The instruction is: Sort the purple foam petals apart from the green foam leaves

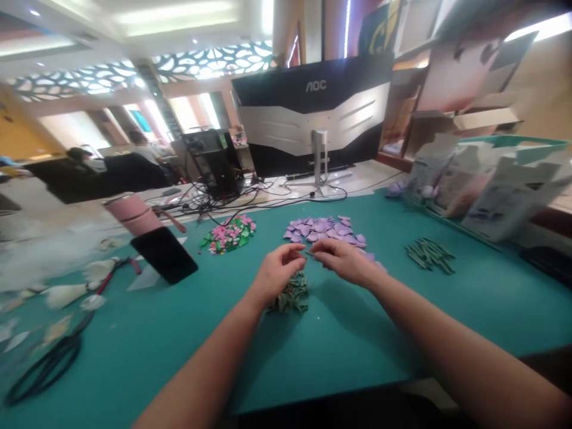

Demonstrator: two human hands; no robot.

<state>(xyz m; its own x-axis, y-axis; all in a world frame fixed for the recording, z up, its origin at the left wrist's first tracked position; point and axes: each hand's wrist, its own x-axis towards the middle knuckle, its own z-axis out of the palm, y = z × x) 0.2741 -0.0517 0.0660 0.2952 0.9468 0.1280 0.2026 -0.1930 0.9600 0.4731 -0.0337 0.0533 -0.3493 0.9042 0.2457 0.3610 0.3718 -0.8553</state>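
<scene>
My left hand (282, 266) hovers over a pile of grey-green leaf-like pieces (292, 295). Its fingers are loosely curled, with a gap between index finger and thumb, and nothing shows clearly in them. Close beside it, my right hand (342, 260) pinches a small greenish piece (309, 253) at its fingertips, pointing toward the left fingertips. Whether the left fingers touch this piece I cannot tell. Behind the hands lies a spread of light purple petals (319, 227), some partly covered by my right hand. Thin green stem-like pieces (429, 255) form a heap to the right.
Pink and green pieces (230, 233), a black phone (164, 255) and a pink bottle (133, 214) occupy the left of the green mat (357, 357). Black-handled scissors (49, 363) lie at near left. A monitor (313, 119) and cables stand behind; open boxes (504, 190) are right.
</scene>
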